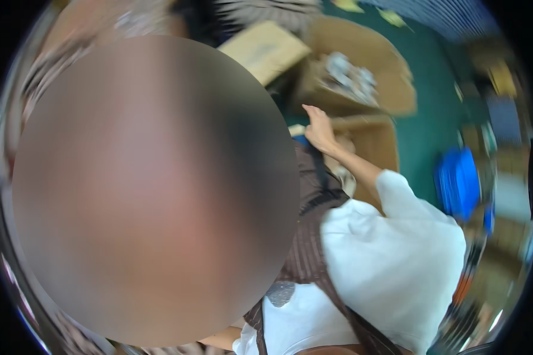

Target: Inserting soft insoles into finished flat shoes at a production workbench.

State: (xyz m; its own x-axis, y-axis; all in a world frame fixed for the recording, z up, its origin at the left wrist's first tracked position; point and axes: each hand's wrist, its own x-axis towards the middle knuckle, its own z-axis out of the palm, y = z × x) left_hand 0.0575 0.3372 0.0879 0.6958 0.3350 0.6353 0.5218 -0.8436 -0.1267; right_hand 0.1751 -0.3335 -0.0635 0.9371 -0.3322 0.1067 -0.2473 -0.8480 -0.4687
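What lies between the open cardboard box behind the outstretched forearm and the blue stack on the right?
In the head view, a bare strip of green floor separates the cardboard box from the blue stack.

- 2 open boxes (pixel 389 71): matt cardboard is noted.
- Shirt (pixel 391 260): creased matt cloth is seen.
- Apron (pixel 309 248): striped cloth is observed.
- Floor (pixel 429 89): smooth-looking finish is recorded.

Green floor (pixel 423 139): free, right of the cartons. Obstacles: large carton (pixel 391 65) ahead of my right hand (pixel 321 131), second carton (pixel 380 135) alongside.
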